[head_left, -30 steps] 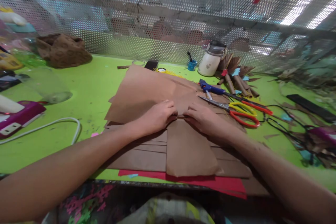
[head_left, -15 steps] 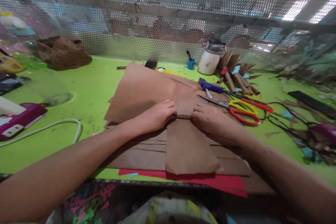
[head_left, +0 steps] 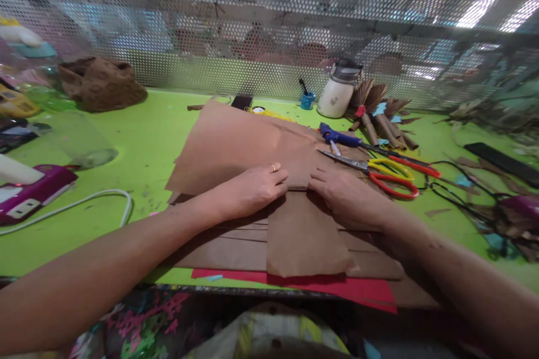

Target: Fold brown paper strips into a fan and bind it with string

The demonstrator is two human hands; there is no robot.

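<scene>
A large sheet of brown paper lies across the stack, with a narrower strip of brown paper running toward me from a crosswise folded edge. At that fold, my left hand has its fingers bent together on the paper; a ring shows on one finger. Just to the right, across a small gap, my right hand grips the same fold with curled fingers. Both thumbs are mostly hidden. Beneath lie several layered brown sheets and red paper at the table's front edge.
Close beyond my right hand lie scissors and a blue glue gun. A white jar, a small blue pot and rolled brown paper pieces stand behind. A purple power strip with a white cable is at left.
My left fingers have shifted slightly right along the fold and straightened a little, showing the ring. My right hand and the paper stay nearly in place.
</scene>
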